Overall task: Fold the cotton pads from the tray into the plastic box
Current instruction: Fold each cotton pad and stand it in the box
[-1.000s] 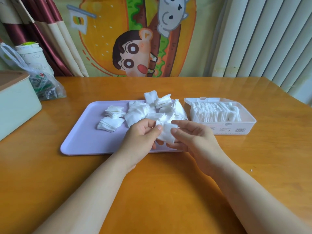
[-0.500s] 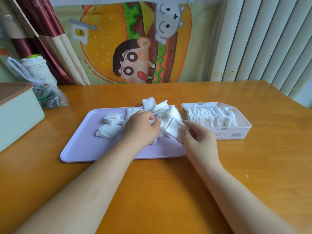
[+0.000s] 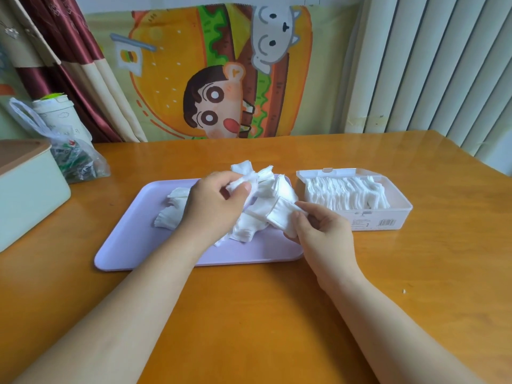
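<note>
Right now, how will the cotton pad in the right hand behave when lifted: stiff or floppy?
Probably floppy: the cotton pad bends where the right hand pinches it. It is likely very light, since a pinch alone holds it. It should not slip easily, because its surface looks soft and fibrous.

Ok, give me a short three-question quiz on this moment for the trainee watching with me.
1. True or false: the plastic box is empty.
2. The right hand holds a folded pad. Where is that pad? A) inside the box B) over the right end of the tray C) left of the tray
3. What does the left hand pinch?

Key:
1. False: a row of pads stands in it.
2. B.
3. A cotton pad at the top of the loose pile on the tray.
</note>
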`<state>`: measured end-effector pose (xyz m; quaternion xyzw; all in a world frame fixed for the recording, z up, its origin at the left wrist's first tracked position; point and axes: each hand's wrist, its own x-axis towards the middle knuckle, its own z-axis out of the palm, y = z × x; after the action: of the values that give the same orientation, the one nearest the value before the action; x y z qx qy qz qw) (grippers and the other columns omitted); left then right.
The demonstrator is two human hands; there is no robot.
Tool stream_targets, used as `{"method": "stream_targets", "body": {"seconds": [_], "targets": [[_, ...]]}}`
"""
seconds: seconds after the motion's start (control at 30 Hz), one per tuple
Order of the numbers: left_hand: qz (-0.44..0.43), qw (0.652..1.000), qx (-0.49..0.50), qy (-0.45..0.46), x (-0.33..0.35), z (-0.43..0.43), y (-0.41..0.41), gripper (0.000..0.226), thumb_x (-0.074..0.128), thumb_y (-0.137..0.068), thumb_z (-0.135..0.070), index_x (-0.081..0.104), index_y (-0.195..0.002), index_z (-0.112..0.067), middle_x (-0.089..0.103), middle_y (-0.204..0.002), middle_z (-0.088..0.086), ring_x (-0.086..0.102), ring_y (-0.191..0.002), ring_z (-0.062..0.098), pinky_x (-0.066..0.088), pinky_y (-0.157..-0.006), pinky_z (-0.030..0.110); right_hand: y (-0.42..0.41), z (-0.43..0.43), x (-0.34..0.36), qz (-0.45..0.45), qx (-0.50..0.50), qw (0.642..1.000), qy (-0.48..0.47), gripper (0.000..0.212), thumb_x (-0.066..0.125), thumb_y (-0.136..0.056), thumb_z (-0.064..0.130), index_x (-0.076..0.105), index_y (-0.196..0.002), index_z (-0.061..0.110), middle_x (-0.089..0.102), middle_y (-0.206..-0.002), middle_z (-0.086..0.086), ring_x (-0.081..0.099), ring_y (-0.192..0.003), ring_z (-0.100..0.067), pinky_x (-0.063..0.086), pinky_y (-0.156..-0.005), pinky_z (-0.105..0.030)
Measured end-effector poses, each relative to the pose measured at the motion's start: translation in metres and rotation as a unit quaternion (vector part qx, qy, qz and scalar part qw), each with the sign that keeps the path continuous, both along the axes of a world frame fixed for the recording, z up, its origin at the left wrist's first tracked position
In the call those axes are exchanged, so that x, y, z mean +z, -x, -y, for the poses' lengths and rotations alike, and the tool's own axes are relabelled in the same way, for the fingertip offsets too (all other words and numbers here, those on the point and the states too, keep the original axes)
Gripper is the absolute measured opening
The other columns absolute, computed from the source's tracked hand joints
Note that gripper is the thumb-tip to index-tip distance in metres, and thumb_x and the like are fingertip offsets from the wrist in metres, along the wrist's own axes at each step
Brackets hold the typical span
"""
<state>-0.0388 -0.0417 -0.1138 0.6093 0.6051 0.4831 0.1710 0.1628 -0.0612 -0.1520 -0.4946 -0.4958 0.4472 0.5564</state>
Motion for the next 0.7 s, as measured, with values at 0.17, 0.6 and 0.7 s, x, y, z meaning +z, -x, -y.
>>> {"method": "stream_targets", "body": {"seconds": [0.17,0.6,0.7], "targets": [[0.293,0.937,-0.149,0.120,-0.003,0.028,-0.006,0.020,0.066,-0.101,-0.013,0.070,-0.120,-0.008,0.078,-0.106,0.015,0.070,-0.087,0.024,0.052,-0.068,0.038,-0.003,0.001,0.007,-0.040,0.019,0.999,0.028,0.016,0.068,-0.102,0.012,0.075,-0.111,0.022,0.083,-0.090,0.000,0.080,-0.087,-0.020,0.062,-0.073,-0.022],[0.236,0.945,-0.175,0.144,-0.028,0.031,-0.005,0.008,0.074,-0.096,-0.013,0.073,-0.104,-0.012,0.068,-0.080,-0.008,0.055,-0.067,0.005,0.042,-0.061,0.020,-0.004,-0.001,0.009,-0.071,0.129,0.988,0.043,0.024,0.065,-0.102,0.001,0.073,-0.125,0.006,0.082,-0.106,-0.008,0.080,-0.098,-0.022,0.063,-0.086,-0.028],[0.253,0.939,-0.188,0.134,-0.029,0.032,-0.007,0.007,0.072,-0.096,-0.006,0.072,-0.102,-0.008,0.069,-0.077,-0.011,0.060,-0.066,-0.001,0.044,-0.060,0.010,-0.004,-0.001,0.008,-0.047,0.135,0.989,0.038,0.028,0.065,-0.101,-0.001,0.073,-0.126,0.008,0.083,-0.106,-0.004,0.079,-0.103,-0.020,0.063,-0.092,-0.029]]}}
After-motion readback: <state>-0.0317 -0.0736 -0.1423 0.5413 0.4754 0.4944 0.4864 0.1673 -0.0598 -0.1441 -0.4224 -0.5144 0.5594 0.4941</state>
